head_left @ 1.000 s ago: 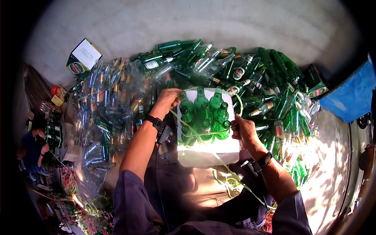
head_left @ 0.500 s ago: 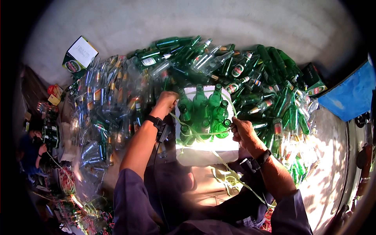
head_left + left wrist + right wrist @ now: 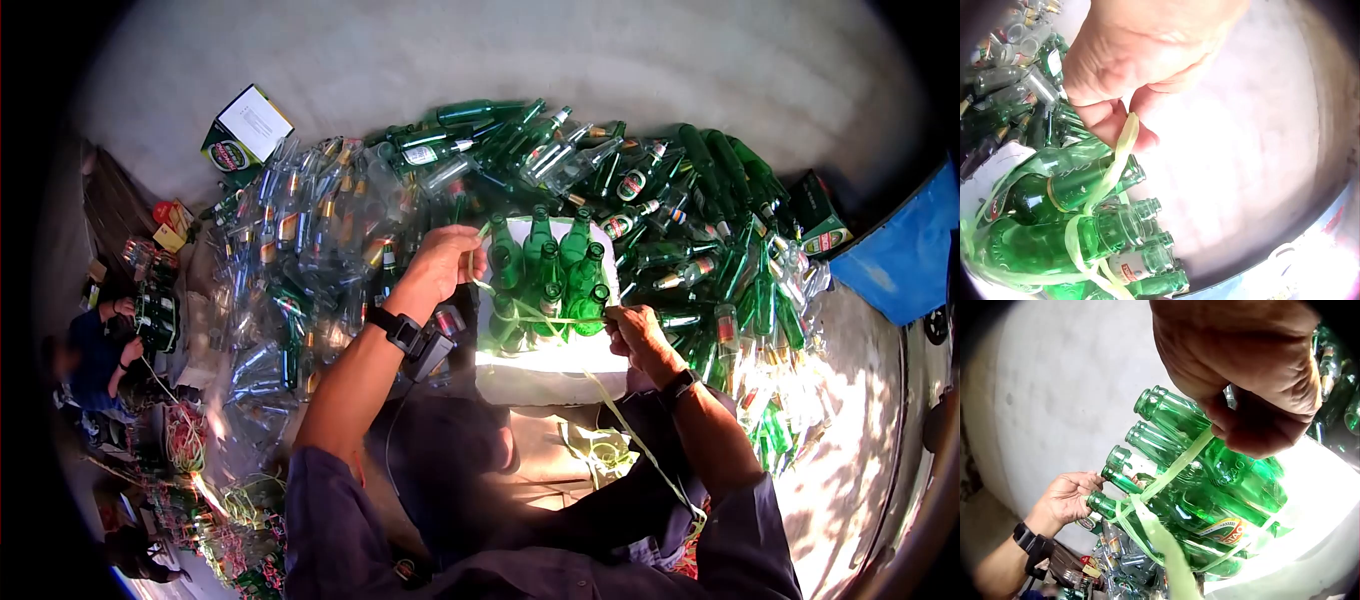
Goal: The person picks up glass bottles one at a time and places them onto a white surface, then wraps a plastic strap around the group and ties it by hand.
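Several green bottles (image 3: pixel 548 262) stand upright in a tight group on a white padded surface (image 3: pixel 550 385). A pale yellow-green strap (image 3: pixel 1124 147) circles them and crosses at their near left side. My left hand (image 3: pixel 445 262), left of the bottles, pinches the strap between thumb and fingers; in the left wrist view the hand (image 3: pixel 1147 56) is above the bottle necks. At the group's right edge my right hand (image 3: pixel 643 340) pinches another part of the strap, which the right wrist view shows running taut from that hand (image 3: pixel 1247 375) across the bottles (image 3: pixel 1210 481).
A large heap of loose bottles (image 3: pixel 330 220) lies behind and on both sides. Cartons (image 3: pixel 245 130) stand at the heap's back corners, and a blue panel (image 3: pixel 900 250) is at right. Another person (image 3: pixel 100 350) is at far left beside bundled straps (image 3: pixel 185 435).
My left hand has risen slightly, pulling its strap end up from the bottles' left side. The right hand stays at the right edge. The whole view has shifted a little.
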Tool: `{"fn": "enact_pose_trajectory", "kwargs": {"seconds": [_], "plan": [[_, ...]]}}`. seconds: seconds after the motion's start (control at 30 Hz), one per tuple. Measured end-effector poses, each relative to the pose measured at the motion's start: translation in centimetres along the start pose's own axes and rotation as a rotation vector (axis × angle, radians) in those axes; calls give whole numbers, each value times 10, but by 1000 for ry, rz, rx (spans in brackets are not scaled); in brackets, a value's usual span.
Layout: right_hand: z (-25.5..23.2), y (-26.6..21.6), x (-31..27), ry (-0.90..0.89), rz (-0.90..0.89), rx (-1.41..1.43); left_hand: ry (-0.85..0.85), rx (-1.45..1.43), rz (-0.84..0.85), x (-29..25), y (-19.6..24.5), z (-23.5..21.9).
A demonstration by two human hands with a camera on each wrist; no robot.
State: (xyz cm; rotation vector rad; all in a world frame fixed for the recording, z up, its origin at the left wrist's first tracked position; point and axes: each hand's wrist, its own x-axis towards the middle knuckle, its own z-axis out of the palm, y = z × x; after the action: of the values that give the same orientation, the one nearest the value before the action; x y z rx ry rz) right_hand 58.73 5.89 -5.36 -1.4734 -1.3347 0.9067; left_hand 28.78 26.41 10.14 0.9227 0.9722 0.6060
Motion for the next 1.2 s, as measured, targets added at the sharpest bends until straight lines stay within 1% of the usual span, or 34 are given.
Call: {"fn": "enact_pose_trajectory", "kwargs": {"seconds": [0.03,0.1,0.17,0.2,0.27,0.37,0.4,0.43,0.5,0.53,0.57,0.6,0.63,0.67,0.7,0.73,0.77,0.8,0.83,0.87,0.9,0.93,0.97,1.0,1.03,1.1,1.13,1.17,1.2], "plan": [[2,2,0,46,83,9,8,-7,-3,-4,0,2],[-1,6,2,19,92,53,16,-12,-5,-12,0,4],[0,10,2,28,160,15,32,-92,-38,-17,0,-2],[0,11,2,28,158,17,19,-112,-29,-19,0,-5],[0,19,2,32,31,-9,7,-125,-12,-30,1,-9],[5,24,3,69,9,-15,-1,-151,-4,-50,-7,-11],[4,25,2,68,10,-13,-2,-123,-5,-57,-11,-13],[3,14,0,65,40,40,-2,-95,-6,-63,-16,-15],[5,10,-2,60,67,95,79,-82,-16,-66,-36,-24],[6,13,-2,67,20,93,126,-30,-11,-62,-53,-32],[7,12,-1,74,-27,90,174,22,-6,-62,-60,-33],[7,12,0,73,-29,89,226,86,9,-59,-64,-34],[6,11,2,93,51,88,227,84,11,-59,-70,-33],[5,16,3,112,132,86,216,170,26,-60,-81,-32],[6,21,6,111,132,84,203,255,40,-60,-90,-30],[10,44,12,148,21,48,212,333,44,-64,-93,-25],[14,44,13,183,-89,13,212,332,42,-65,-100,-23],[14,45,11,180,-86,14,149,354,34,-68,-106,-21],[15,22,5,197,119,159,86,377,26,-71,-113,-20],[15,20,2,213,326,303,62,395,30,-77,-119,-17],[17,25,-1,211,328,302,63,393,28,-84,-126,-13],[19,51,-5,132,26,251,39,312,14,-92,-131,-7],[21,49,-8,50,-276,197,16,230,1,-104,-129,3],[20,48,-13,-62,-386,-71,27,239,-35,-117,-126,14],[24,37,-21,-139,-281,84,31,235,-35,-119,-135,14],[42,-89,-28,-81,852,578,-106,213,-4,-122,-160,12],[50,-108,-33,-164,778,569,-35,170,-33,-133,-160,24],[58,-117,-41,-244,703,560,-37,170,-33,-138,-164,27],[73,-97,-42,-276,643,582,-62,218,-2,-142,-166,29]]}}
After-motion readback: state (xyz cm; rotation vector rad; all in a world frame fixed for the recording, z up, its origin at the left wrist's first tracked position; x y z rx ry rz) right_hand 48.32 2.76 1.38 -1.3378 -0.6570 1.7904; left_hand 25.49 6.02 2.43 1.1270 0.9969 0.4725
